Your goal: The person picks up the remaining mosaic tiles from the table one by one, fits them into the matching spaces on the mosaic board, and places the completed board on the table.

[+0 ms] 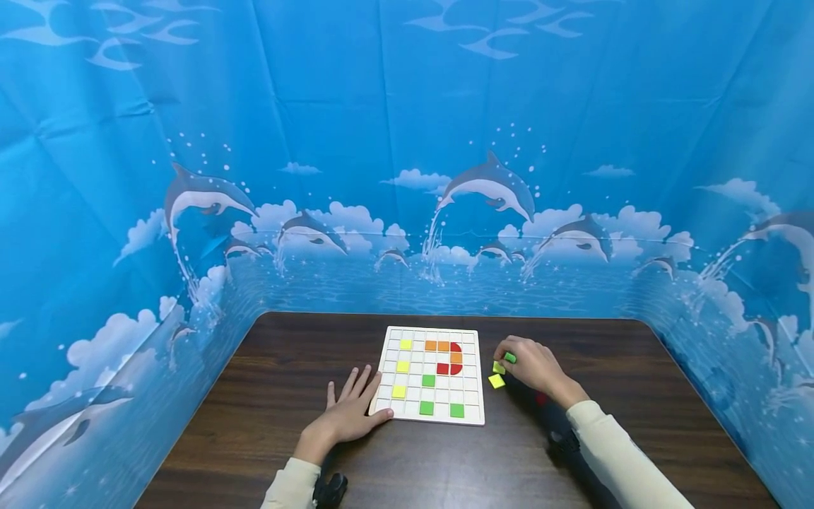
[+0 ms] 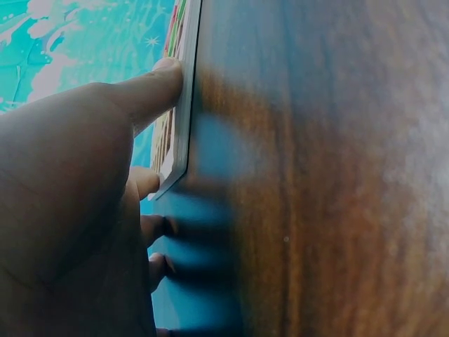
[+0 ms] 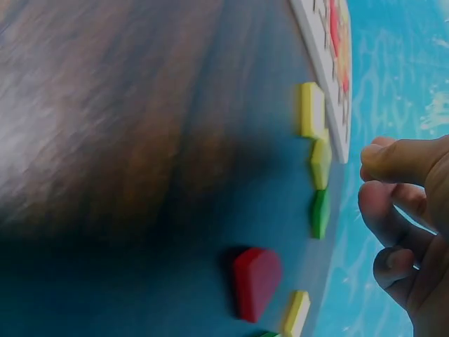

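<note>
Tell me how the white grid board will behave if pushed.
The white grid board will probably feel stiff, since its edge looks straight and unbent. It should slide rather than tip, as it lies flat on the table. The left hand, thumb on its edge, might resist that sliding.

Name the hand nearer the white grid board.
Left. The left hand has its thumb on the white grid board at its near-left corner; the right hand is apart from it, beyond its right edge.
</note>
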Demonstrator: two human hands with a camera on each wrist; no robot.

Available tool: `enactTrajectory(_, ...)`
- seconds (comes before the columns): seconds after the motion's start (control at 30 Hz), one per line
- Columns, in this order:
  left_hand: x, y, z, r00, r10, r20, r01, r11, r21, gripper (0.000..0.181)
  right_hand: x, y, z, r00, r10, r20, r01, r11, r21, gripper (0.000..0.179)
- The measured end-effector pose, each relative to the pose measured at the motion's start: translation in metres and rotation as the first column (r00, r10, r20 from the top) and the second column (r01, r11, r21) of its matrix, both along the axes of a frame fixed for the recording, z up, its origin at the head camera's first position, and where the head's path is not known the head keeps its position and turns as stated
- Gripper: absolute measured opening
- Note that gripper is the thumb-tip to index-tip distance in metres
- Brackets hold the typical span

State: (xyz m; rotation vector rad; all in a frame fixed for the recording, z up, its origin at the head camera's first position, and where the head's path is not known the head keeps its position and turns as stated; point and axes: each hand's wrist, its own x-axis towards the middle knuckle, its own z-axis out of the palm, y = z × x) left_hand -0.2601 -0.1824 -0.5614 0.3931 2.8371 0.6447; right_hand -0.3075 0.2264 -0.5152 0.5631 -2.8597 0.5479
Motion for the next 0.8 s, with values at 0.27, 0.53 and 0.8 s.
enactTrajectory(0.27,0.003,0.001,0.008,0.999,-0.034,-0.003,0.034,0.998,0.051,0.095,0.002,0.007,-0.010,0.999,-0.001,0.048,0.000,0.999,0.038,0.010)
enactTrajectory(0.53,0.009,0.004,0.018,1.000,-0.016,0.006,0.016,0.999,0.030,0.093,0.004,0.006,-0.018,0.999,-0.022,0.032,0.019,0.996,0.085,0.009)
enactTrajectory(0.8,0.010,0.004,0.019,1.000,-0.014,0.013,0.013,1.000,0.023,0.092,0.002,0.005,-0.020,1.000,-0.009,0.014,0.008,0.997,0.081,0.010)
